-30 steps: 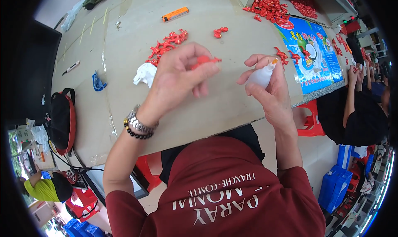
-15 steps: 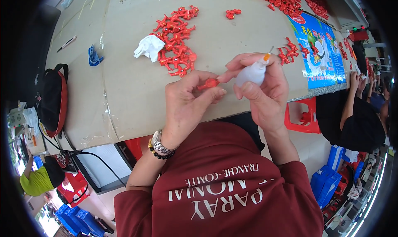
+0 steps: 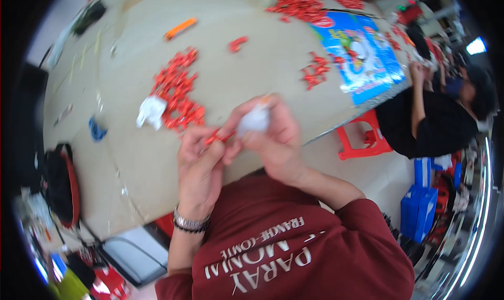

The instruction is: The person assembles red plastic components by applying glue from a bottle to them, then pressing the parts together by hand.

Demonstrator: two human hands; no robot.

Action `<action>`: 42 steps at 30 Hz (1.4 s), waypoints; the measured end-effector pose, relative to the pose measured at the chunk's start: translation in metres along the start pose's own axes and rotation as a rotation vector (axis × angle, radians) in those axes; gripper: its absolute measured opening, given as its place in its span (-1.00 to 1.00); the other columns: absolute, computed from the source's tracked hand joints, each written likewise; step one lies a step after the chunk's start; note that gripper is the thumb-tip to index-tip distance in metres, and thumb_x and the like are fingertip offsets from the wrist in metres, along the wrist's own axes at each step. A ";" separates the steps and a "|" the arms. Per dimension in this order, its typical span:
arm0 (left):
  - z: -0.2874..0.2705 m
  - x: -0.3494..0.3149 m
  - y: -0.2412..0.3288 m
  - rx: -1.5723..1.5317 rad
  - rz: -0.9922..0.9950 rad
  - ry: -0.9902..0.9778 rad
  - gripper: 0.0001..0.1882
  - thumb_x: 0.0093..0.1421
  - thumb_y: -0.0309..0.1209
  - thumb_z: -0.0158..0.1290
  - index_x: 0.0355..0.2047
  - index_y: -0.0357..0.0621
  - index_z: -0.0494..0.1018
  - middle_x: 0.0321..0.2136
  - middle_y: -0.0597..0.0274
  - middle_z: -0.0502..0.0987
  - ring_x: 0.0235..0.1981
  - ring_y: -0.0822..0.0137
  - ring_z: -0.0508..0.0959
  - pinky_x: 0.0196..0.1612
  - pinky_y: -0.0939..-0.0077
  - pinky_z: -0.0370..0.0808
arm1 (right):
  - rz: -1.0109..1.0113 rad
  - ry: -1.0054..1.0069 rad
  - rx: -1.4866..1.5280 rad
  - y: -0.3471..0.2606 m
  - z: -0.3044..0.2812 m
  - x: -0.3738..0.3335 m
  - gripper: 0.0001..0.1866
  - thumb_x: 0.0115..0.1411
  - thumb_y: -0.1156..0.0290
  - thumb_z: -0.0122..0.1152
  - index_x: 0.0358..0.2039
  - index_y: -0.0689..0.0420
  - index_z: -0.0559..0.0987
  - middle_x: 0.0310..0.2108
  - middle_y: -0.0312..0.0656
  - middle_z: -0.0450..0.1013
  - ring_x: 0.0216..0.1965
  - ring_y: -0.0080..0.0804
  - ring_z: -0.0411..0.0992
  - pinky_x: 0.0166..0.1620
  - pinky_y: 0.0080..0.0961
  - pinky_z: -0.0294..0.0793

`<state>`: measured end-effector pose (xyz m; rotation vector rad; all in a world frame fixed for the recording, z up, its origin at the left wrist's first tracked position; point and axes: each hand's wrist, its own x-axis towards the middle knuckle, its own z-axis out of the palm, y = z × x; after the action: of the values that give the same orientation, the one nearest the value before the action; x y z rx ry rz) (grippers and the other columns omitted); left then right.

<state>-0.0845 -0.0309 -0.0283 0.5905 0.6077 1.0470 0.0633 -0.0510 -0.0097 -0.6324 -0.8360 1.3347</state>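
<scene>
Above the table's near edge, my left hand pinches a small red plastic figure. My right hand is wrapped round a white squeeze bottle with an orange collar at its top; the thin needle tip seen earlier is lost in blur. Fingers of my right hand come up against the red figure, close to my left fingertips. Just beyond my left hand spreads a heap of similar red figures, with a crumpled white tissue at its left side.
Farther off on the table are an orange marker-like stick, larger red heaps and a blue printed sheet. A blue scrap and a black bag are at left. A co-worker sits at right near a red stool.
The whole view has swung, so the table's things appear shifted left. My right hand with the bottle has come nearer my left hand, and the bottle leans differently. The red figure stays pinched.
</scene>
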 end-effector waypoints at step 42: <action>-0.017 -0.007 -0.005 -0.534 -0.330 -0.039 -0.75 0.32 -0.27 -0.05 -0.10 -0.13 0.43 -0.39 0.33 0.49 -0.43 0.44 0.39 -0.42 0.61 0.29 | -0.568 -0.193 -1.061 -0.039 -0.026 -0.006 -0.66 -0.05 0.54 0.38 -0.22 0.25 0.50 -0.26 0.00 0.54 -0.36 -0.36 0.47 -0.35 -0.56 0.44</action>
<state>-0.0963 -0.0368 -0.0424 0.0375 0.3513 0.8341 0.1068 -0.0610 0.0060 -0.9720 -1.7488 0.3561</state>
